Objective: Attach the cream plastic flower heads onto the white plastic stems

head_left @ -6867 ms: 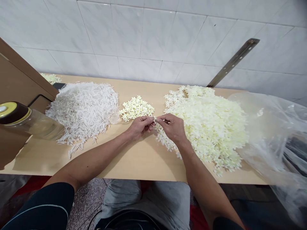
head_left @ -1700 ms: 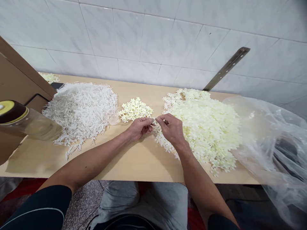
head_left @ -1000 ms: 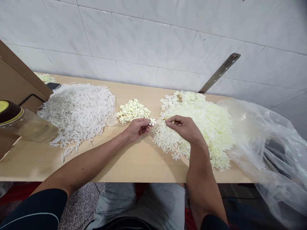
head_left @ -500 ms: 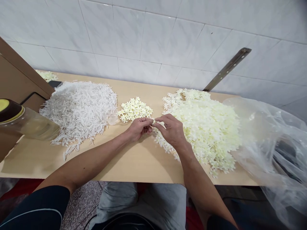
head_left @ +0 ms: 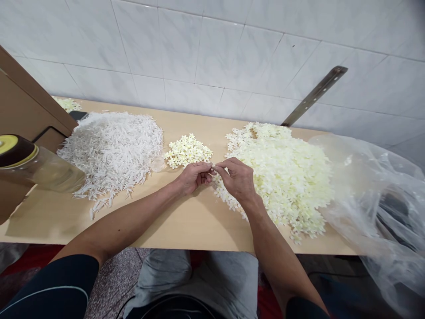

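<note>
My left hand [head_left: 198, 178] is closed in a pinch, fingers curled, over the middle of the table. Almost fingertip to fingertip with it, my right hand [head_left: 237, 177] also pinches, thumb against index finger. Whatever sits between the fingertips is too small and covered to make out. Just behind the left hand lies a small heap of pale yellow-white artificial flowers [head_left: 188, 149]. A much larger pile of loose flower heads [head_left: 288, 173] spreads beside and beyond the right hand. Off to the left is a mound of thin white plastic stems [head_left: 116, 146].
At the far left a clear jar with a yellow-and-brown lid [head_left: 15, 150] stands before a brown cardboard box [head_left: 29, 102]. Crumpled clear plastic sheeting [head_left: 375, 190] covers the table's right end. A metal strip [head_left: 315, 95] leans on the tiled wall [head_left: 212, 53].
The right index finger and thumb have closed together at the left fingertips. Both hands otherwise stay in nearly the same place; the piles look unchanged.
</note>
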A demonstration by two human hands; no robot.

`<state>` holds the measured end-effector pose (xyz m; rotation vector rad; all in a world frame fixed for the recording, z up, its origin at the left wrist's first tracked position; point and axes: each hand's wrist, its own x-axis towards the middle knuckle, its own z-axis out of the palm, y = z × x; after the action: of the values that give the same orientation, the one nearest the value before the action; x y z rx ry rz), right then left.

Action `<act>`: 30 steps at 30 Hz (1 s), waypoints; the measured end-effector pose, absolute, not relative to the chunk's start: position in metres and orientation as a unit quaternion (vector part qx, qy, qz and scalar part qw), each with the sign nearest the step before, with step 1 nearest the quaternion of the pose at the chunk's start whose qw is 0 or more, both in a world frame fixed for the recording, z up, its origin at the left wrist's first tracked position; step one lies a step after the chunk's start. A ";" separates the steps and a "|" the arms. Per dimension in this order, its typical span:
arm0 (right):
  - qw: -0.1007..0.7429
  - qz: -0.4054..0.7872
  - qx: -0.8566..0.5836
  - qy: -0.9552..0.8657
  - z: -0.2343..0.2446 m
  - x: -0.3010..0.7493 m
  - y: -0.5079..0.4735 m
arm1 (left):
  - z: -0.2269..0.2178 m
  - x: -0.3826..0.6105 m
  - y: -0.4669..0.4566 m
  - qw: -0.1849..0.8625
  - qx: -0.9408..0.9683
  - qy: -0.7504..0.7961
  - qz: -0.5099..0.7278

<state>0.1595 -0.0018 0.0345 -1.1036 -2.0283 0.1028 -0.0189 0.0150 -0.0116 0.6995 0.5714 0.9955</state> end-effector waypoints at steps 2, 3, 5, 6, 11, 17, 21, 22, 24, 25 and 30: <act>0.407 0.038 -0.434 -0.803 0.035 0.158 -0.002 | -0.012 -0.019 0.016 0.782 0.323 0.266 0.462; 0.407 0.038 -0.433 -0.803 0.035 0.158 -0.001 | -0.013 -0.019 0.016 0.782 0.323 0.266 0.462; 0.408 0.034 -0.431 -0.804 0.034 0.158 -0.001 | -0.012 -0.019 0.015 0.781 0.326 0.265 0.462; 0.408 0.034 -0.430 -0.805 0.034 0.158 0.000 | -0.012 -0.019 0.015 0.781 0.328 0.263 0.462; 0.414 0.039 -0.429 -0.802 0.033 0.158 0.000 | -0.010 -0.018 0.013 0.770 0.350 0.262 0.465; 0.405 0.059 -0.446 -0.796 0.037 0.157 -0.001 | -0.009 -0.018 0.011 0.765 0.362 0.272 0.458; 0.399 0.076 -0.468 -0.785 0.039 0.158 -0.001 | -0.010 -0.017 0.010 0.761 0.363 0.278 0.460; 0.397 0.079 -0.475 -0.781 0.040 0.158 -0.002 | -0.010 -0.016 0.010 0.760 0.363 0.280 0.461; 0.395 0.081 -0.487 -0.775 0.041 0.158 -0.002 | -0.011 -0.016 0.010 0.759 0.361 0.283 0.463; 0.393 0.082 -0.493 -0.771 0.041 0.158 -0.002 | -0.011 -0.016 0.010 0.758 0.360 0.284 0.463; 0.389 0.086 -0.512 -0.761 0.038 0.157 0.000 | -0.007 -0.018 0.009 0.758 0.367 0.277 0.462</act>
<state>0.1572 0.0003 0.0379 -1.3018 -1.9346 0.2195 -0.0178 0.0093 -0.0065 0.7997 0.6043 1.0055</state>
